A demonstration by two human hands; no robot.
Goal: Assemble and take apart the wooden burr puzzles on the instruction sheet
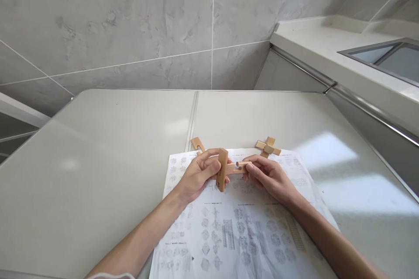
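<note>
Both my hands hold crossed wooden puzzle bars (223, 169) just above a printed instruction sheet (242, 231). My left hand (198, 175) is closed round the upright bar. My right hand (270, 176) pinches the end of the horizontal bar (241, 166) that passes through it. A small assembled wooden cross (269, 147) lies at the sheet's far right corner. A single loose wooden piece (197, 144) rests at the sheet's far left corner, beyond my left hand.
The sheet lies on a pale grey table (108, 148) with a seam down its middle. A grey tiled wall (131, 26) stands behind. To the right runs a white counter (330, 52) with a sunken sink (389, 59).
</note>
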